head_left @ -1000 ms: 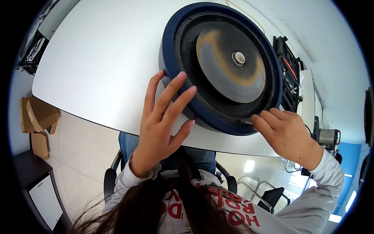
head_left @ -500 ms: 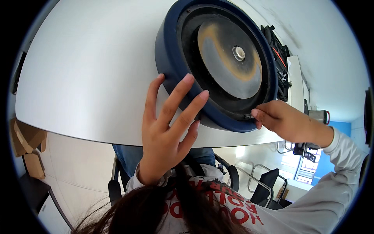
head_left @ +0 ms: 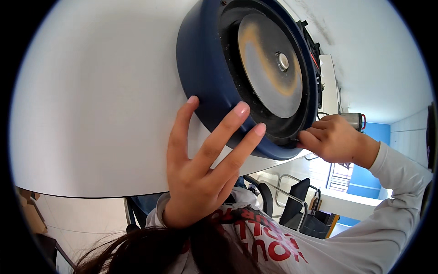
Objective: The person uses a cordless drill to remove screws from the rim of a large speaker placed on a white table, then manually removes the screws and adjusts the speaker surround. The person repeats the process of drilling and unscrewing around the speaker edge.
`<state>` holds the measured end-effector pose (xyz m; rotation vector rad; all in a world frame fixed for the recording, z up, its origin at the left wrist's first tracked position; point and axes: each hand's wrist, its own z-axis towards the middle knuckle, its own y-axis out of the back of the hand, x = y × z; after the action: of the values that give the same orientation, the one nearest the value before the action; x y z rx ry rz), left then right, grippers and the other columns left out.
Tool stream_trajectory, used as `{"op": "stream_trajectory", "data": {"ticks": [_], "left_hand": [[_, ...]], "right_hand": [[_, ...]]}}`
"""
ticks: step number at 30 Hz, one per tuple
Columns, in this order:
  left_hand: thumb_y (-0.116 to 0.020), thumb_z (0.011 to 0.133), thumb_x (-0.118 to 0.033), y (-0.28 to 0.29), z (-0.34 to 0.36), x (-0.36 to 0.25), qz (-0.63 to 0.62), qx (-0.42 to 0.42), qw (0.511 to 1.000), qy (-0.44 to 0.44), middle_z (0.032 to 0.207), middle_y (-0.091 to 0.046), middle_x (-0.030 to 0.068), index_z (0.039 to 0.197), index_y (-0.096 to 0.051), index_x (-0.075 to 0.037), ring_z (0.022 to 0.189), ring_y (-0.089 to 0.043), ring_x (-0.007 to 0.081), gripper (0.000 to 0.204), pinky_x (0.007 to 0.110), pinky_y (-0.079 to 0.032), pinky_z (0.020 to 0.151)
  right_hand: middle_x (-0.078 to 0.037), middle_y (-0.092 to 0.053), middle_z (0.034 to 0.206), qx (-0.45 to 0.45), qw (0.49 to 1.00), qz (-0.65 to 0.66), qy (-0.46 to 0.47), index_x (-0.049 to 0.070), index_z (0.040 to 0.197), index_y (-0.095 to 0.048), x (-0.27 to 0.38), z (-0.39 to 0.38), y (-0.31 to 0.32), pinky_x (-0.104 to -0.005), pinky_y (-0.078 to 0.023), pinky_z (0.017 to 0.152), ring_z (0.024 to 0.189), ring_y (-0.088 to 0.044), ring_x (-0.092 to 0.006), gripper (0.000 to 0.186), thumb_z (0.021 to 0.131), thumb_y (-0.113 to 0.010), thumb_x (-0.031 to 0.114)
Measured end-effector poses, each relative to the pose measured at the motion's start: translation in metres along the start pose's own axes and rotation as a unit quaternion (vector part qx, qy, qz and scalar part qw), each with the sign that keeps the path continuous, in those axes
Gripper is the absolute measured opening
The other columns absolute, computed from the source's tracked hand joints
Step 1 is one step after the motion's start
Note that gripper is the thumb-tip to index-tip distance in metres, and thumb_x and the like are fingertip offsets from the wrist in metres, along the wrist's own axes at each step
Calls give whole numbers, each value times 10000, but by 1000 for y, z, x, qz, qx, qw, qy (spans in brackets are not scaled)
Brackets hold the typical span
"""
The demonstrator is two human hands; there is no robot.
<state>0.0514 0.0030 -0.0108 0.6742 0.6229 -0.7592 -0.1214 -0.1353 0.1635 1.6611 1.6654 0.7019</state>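
A round dark blue electric cooker body (head_left: pixel 200 68) stands on the white table, its open top toward me. Inside, a grey heating plate (head_left: pixel 269 59) carries a brownish scorched ring and a silver button (head_left: pixel 283 61) at its middle. My left hand (head_left: pixel 196 182) is open, fingers spread, with the fingertips against the cooker's near side and rim. At the rim's near right, my right hand (head_left: pixel 333 139) is closed in a pinch. Whatever sits between its thumb and fingers is hidden; a small dark bit (head_left: pixel 293 140) shows beside the fingertips.
The white table (head_left: pixel 91 100) spreads to the left of the cooker. Behind the cooker lies a black tool case (head_left: pixel 311 48). A metal pot with a red-edged handle (head_left: pixel 353 121) stands beyond my right hand. Chairs (head_left: pixel 296 201) stand at the lower right, and cardboard boxes (head_left: pixel 33 214) at the lower left.
The view has shifted, and the cooker looks more steeply tilted, with more of its blue side showing. Both hands stay at the rim; the right one is still pinched.
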Motion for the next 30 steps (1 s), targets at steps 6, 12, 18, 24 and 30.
{"op": "stream_trajectory", "data": {"ticks": [6,12,18,24,30], "left_hand": [[-608,704,-32,-1,1,0,2,1,1000,0,1345,-445,136,1139,-620,-126,1201,-367,470,446,562,-314,982],[-606,705,-33,-4,2,0,-1,-2,1000,0,1351,-439,137,1153,-612,-125,1210,-362,468,457,562,-316,986],[-610,707,-27,-5,1,-1,9,8,1000,4,1372,-419,139,1172,-599,-134,1235,-350,463,477,556,-320,989],[-608,705,-10,-8,2,-2,7,7,1000,9,1387,-408,137,1187,-588,-147,1250,-340,464,501,549,-332,981],[-615,696,-12,-9,2,-2,15,11,1000,15,1390,-405,134,1178,-592,-147,1250,-342,468,501,549,-340,970]], "right_hand": [[9,-450,577,-10,971,-169,169,91,708,-469,-20,13,14,-231,-399,468,544,-501,-118,159,671,-615,143],[29,-473,617,-40,959,-211,186,71,778,-552,-17,13,17,-209,-384,488,668,-475,-92,155,649,-615,127],[26,-494,651,-78,958,-226,160,57,819,-611,-12,3,5,-203,-372,481,665,-466,-101,204,622,-626,107],[18,-478,645,-115,952,-225,173,64,819,-561,-22,2,-1,-219,-382,538,677,-468,-107,211,625,-618,126],[-12,-473,692,-82,992,-94,1,78,767,-489,-2,-4,-11,-259,-425,512,642,-515,-145,166,712,-628,151]]}}
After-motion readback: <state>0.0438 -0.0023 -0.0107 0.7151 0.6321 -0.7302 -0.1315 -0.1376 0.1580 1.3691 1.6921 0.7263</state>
